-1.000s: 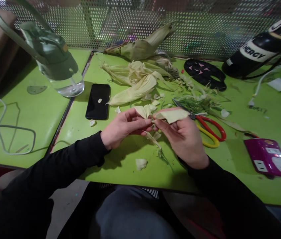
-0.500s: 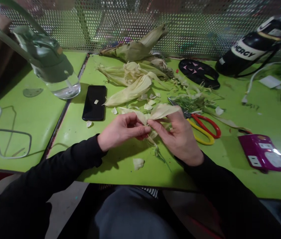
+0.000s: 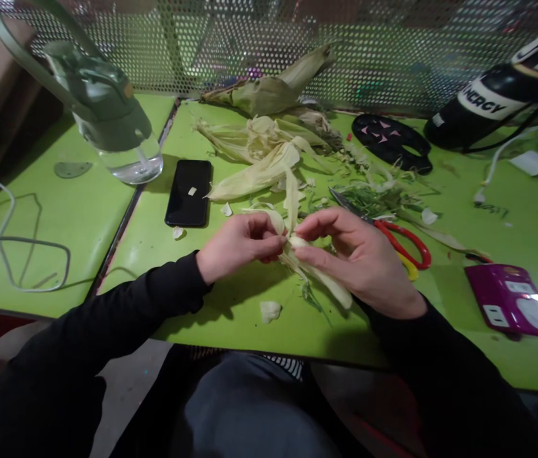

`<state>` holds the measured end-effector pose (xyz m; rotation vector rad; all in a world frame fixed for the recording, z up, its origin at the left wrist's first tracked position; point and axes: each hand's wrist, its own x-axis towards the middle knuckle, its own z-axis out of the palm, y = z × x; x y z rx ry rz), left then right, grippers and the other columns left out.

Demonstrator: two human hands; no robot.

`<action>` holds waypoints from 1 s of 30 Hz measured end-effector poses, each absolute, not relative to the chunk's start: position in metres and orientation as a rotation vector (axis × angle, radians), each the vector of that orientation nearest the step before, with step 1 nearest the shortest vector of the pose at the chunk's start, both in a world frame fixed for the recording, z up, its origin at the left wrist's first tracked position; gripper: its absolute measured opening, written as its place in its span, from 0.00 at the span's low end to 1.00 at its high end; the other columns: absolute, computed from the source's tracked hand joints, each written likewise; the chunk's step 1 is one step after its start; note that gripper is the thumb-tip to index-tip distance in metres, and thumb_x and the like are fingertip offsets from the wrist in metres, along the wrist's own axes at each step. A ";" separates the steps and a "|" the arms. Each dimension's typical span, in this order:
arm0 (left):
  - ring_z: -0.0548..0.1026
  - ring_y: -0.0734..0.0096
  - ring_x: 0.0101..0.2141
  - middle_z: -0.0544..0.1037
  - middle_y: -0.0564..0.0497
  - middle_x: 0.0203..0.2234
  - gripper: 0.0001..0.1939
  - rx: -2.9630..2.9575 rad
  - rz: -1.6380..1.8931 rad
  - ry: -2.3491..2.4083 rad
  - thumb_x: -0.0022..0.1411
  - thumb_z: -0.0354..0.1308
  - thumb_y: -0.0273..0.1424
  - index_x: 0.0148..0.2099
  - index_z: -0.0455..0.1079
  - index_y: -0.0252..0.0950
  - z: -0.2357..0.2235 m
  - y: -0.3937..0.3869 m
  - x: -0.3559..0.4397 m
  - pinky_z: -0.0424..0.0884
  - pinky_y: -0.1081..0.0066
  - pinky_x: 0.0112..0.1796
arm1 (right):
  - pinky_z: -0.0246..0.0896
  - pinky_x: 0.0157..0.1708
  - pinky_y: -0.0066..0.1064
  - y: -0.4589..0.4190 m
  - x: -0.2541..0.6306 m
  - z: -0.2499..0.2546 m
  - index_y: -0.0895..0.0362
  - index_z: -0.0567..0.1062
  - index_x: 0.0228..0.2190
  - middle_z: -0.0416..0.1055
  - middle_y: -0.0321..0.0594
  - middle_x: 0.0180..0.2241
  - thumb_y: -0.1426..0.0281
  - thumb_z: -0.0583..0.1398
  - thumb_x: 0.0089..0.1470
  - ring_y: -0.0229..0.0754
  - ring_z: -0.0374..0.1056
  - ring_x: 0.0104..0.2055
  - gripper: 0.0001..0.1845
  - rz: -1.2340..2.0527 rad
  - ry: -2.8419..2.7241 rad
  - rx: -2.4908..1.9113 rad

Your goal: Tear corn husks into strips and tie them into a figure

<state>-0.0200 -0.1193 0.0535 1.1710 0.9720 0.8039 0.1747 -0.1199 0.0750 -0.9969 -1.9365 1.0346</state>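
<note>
Pale corn husk strips [image 3: 291,194] meet between my two hands above the green table. My left hand [image 3: 245,245] is closed, pinching the gathered middle of the strips. With thumb and fingertips, my right hand [image 3: 359,261] grips the husk just beside that point. One strip stands upward, and another [image 3: 331,287] slants down to the right under my right hand. Thin greenish fibres [image 3: 308,294] hang below. Behind my right hand lie scissors [image 3: 405,242] with red and yellow handles, partly covered by the hand. A torn husk scrap [image 3: 269,311] lies near the table's front edge.
Loose corn husks [image 3: 254,168] pile up behind my hands, beside green shreds [image 3: 374,194]. A phone [image 3: 189,194] and a clear-bottomed water bottle [image 3: 121,133] stand left. Right are a purple socket box [image 3: 512,299], a black palette-shaped piece [image 3: 388,141] and a black bottle [image 3: 483,102].
The strip my right hand held across the top now points upward, and another strip lies down to the right. My right hand has shifted right, covering more of the scissors; the view has turned slightly.
</note>
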 end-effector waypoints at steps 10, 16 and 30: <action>0.75 0.78 0.27 0.75 0.53 0.25 0.08 1.250 0.824 0.874 0.58 0.65 0.28 0.33 0.69 0.31 0.051 -0.127 -0.014 0.73 0.76 0.31 | 0.65 0.47 0.37 -0.122 0.172 0.077 0.50 0.78 0.37 0.77 0.37 0.38 0.64 0.55 0.66 0.42 0.73 0.42 0.12 1.086 -1.991 -1.052; 0.77 0.76 0.29 0.78 0.50 0.27 0.12 1.272 0.889 0.805 0.64 0.61 0.37 0.34 0.71 0.31 0.045 -0.125 -0.014 0.75 0.74 0.34 | 0.65 0.38 0.31 -0.123 0.171 0.068 0.52 0.73 0.41 0.72 0.37 0.37 0.68 0.56 0.64 0.39 0.70 0.38 0.06 0.992 -1.868 -1.027; 0.76 0.75 0.29 0.79 0.49 0.28 0.11 1.258 0.735 0.884 0.65 0.60 0.35 0.34 0.73 0.31 0.050 -0.130 -0.014 0.76 0.73 0.36 | 0.63 0.34 0.33 -0.117 0.167 0.062 0.54 0.76 0.31 0.70 0.36 0.31 0.59 0.64 0.57 0.39 0.66 0.32 0.11 1.091 -1.749 -1.145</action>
